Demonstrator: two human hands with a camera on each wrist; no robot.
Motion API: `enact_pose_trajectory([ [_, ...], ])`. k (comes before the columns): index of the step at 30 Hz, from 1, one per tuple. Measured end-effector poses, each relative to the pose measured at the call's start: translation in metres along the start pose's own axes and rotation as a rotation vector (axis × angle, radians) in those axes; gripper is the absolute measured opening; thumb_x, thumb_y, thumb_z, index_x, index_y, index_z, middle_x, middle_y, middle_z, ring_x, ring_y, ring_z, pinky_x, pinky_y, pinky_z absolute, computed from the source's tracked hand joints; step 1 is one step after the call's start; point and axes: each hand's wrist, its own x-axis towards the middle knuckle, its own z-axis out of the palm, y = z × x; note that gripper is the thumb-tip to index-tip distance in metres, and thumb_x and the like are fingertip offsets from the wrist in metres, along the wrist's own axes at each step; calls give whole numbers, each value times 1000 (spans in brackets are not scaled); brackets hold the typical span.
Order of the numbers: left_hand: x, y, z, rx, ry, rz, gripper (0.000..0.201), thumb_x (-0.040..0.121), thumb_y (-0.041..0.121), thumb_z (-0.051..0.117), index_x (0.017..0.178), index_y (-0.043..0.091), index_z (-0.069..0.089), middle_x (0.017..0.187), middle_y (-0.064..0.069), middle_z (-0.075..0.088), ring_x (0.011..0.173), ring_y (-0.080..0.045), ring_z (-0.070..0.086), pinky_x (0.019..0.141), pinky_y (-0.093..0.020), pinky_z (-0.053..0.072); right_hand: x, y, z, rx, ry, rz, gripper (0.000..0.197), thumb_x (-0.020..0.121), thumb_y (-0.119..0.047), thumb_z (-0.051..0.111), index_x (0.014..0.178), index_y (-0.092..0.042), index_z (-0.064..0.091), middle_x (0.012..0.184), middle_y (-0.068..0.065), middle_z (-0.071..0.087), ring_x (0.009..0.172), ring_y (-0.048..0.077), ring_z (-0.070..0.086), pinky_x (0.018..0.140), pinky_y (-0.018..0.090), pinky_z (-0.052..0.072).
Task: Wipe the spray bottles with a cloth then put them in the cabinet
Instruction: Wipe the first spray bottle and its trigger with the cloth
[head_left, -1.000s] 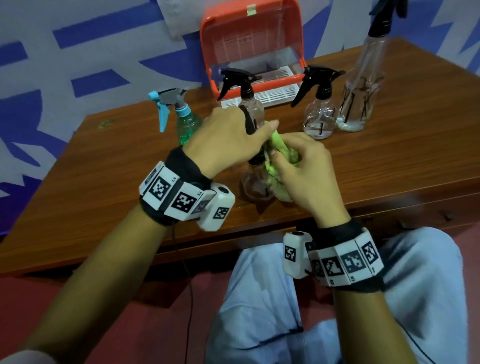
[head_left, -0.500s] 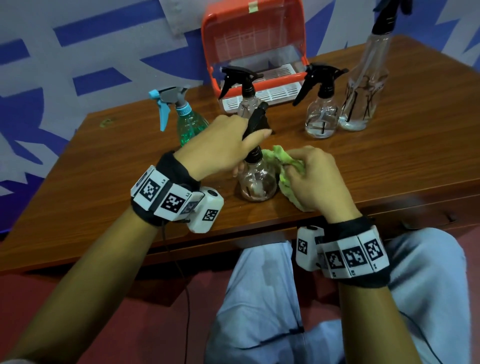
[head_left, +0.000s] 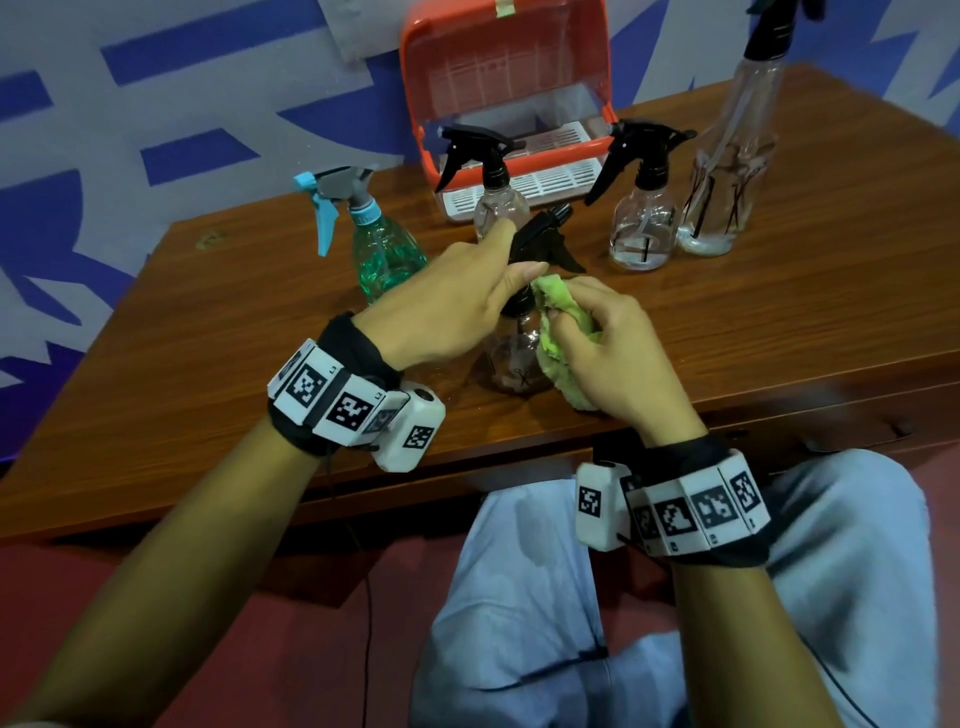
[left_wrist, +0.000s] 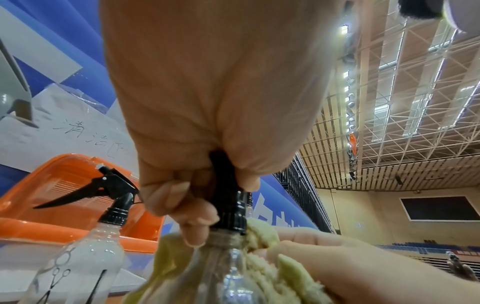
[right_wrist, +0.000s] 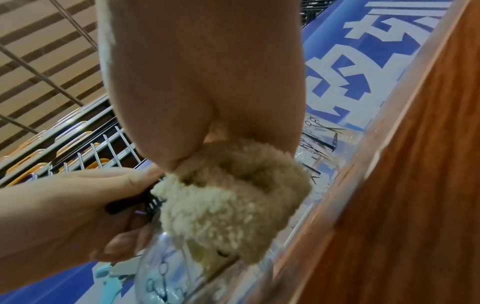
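Observation:
A small clear spray bottle (head_left: 511, 358) with a black trigger head stands near the table's front edge. My left hand (head_left: 467, 306) grips its black neck (left_wrist: 228, 207), fingers curled round it. My right hand (head_left: 597, 343) holds a bunched green cloth (head_left: 563, 322) against the bottle's right shoulder; the cloth (right_wrist: 228, 197) looks pale and fluffy in the right wrist view. Further back stand a green bottle (head_left: 382, 249) with a blue trigger, two small clear bottles (head_left: 498, 202) (head_left: 644, 228) with black triggers, and a tall clear bottle (head_left: 732, 171).
An orange plastic cabinet (head_left: 506, 67) with its lid up and a white slatted floor stands at the back of the wooden table (head_left: 208, 353). The blue and white wall lies behind. My light trousers show below the table's front edge.
The bottle's trigger head has turned to point right. My right hand with the cloth has shifted from the bottle's lower side up to its neck and shoulder.

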Motion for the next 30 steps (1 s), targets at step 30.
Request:
enact_pose_trajectory([
  [30,-8,-16,-49,151,5,354,28,83,0,77,104,18,76,104,9,70,99,-3,64,86,-21,55,15,-10,-1,-118,-237,25,33,96,3,51,107,-18,74,121,-4,67,114,13,61,98,22,44],
])
